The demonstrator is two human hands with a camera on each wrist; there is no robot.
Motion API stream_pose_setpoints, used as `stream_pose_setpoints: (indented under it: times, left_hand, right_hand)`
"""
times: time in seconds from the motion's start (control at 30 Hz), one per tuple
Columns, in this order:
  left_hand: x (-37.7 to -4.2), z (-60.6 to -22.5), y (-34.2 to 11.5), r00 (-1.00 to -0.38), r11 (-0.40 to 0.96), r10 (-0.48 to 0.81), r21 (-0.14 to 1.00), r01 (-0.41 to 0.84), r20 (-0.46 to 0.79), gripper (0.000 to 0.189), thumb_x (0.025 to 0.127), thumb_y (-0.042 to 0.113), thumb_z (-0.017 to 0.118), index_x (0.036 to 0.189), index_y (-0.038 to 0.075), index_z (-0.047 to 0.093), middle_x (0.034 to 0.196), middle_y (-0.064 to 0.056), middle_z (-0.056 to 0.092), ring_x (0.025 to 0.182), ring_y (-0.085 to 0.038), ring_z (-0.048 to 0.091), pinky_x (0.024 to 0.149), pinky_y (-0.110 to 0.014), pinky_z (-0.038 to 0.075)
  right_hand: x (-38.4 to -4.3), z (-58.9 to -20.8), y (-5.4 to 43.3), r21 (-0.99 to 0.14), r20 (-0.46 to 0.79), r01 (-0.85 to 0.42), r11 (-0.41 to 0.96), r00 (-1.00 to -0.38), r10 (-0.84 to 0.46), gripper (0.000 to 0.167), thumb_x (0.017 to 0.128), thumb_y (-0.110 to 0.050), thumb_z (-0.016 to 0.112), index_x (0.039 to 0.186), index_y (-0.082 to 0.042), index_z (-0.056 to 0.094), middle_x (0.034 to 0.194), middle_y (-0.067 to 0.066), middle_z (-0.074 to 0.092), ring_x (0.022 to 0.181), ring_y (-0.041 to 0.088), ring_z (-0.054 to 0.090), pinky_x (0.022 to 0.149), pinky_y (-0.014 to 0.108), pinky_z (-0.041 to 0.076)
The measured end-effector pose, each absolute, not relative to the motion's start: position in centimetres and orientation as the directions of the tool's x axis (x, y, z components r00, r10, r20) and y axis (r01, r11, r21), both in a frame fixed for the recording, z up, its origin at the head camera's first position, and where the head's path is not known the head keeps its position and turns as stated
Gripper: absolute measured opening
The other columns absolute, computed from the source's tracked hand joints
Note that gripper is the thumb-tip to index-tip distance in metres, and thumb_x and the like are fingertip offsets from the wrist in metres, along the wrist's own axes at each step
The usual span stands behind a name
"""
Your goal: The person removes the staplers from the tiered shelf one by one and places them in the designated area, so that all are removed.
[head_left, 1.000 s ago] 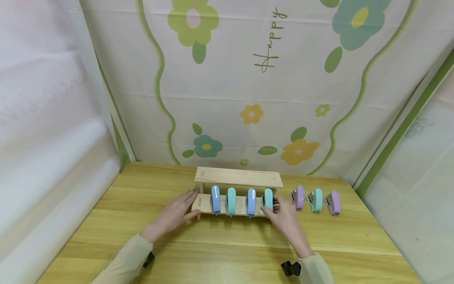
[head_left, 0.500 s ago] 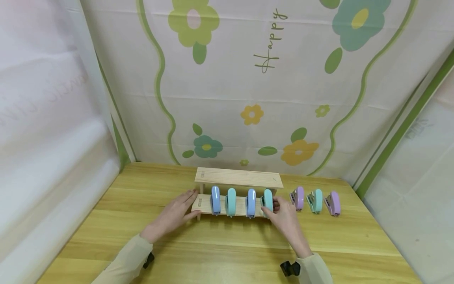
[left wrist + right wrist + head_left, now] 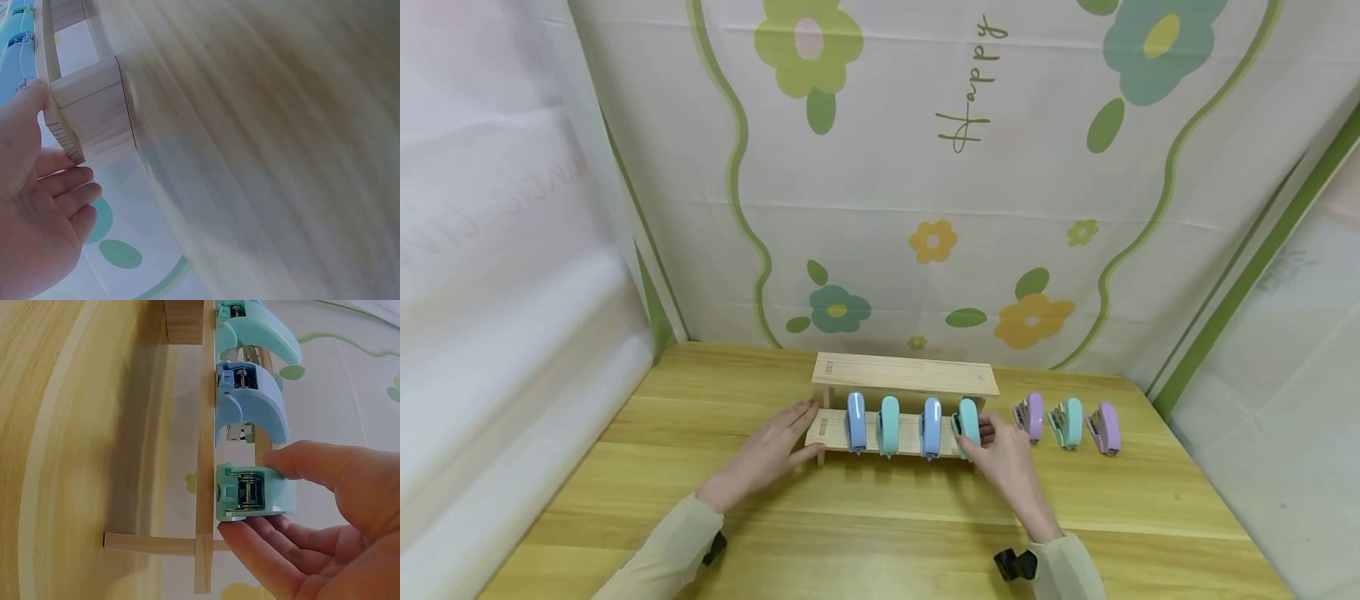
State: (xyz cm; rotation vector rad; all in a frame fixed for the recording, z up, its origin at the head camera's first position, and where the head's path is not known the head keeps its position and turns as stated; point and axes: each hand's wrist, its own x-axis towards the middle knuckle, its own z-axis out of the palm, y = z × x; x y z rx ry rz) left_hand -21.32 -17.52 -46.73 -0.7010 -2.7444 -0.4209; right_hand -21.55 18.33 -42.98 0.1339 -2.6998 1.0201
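A two-tier wooden rack [image 3: 902, 372] stands at the back of the table. Along its lower shelf [image 3: 831, 431] sit two blue staplers, a mint stapler [image 3: 889, 427] and, at the right end, another mint stapler [image 3: 968, 421]. My right hand [image 3: 1009, 458] pinches that end stapler, thumb on its left side and fingers on its right; the right wrist view has the stapler [image 3: 250, 490] upright on the board. My left hand [image 3: 766, 457] holds the left end of the lower shelf, thumb at the front edge, index finger at the end corner [image 3: 72, 150].
To the right of the rack, a purple stapler [image 3: 1034, 417], a mint stapler [image 3: 1067, 423] and a second purple stapler [image 3: 1105, 429] stand in a row on the wooden table [image 3: 880, 533]. A flowered cloth [image 3: 865, 183] hangs close behind the table.
My right hand has shifted slightly to the right, and the mint stapler in it has turned a little, its near end toward the right. My left hand stays at the shelf end.
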Motion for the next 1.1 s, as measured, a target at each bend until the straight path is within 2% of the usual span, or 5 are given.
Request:
stream_pose_setpoints:
  times: [0.67, 1.1]
  left_hand:
    - [-21.3, -46.6, -17.4, -0.849, 0.838, 0.418, 0.224, 0.497, 0.324, 0.071, 0.093, 0.040, 0.068, 0.142, -0.007, 0.047, 0.148, -0.026, 0.047, 0.136, -0.042, 0.049, 0.113, -0.055, 0.043]
    - [-21.4, -46.8, -17.5, -0.844, 0.838, 0.421, 0.214, 0.502, 0.332, 0.072, 0.092, 0.041, 0.068, 0.142, -0.007, 0.048, 0.148, -0.025, 0.048, 0.136, -0.041, 0.050, 0.113, -0.054, 0.044]
  right_hand:
    - [-20.2, -41.6, 20.3, -0.666, 0.242, -0.120, 0.737, -0.968, 0.061, 0.036, 0.081, -0.013, 0.078, 0.107, 0.007, 0.065, 0.098, 0.022, 0.073, 0.089, 0.030, 0.071, 0.075, 0.036, 0.063]
    - [-18.8, -41.6, 22.5, -0.622, 0.280, -0.106, 0.776, -0.956, 0.093, 0.035, 0.081, -0.015, 0.079, 0.106, 0.006, 0.066, 0.096, 0.021, 0.073, 0.088, 0.030, 0.071, 0.075, 0.038, 0.063]
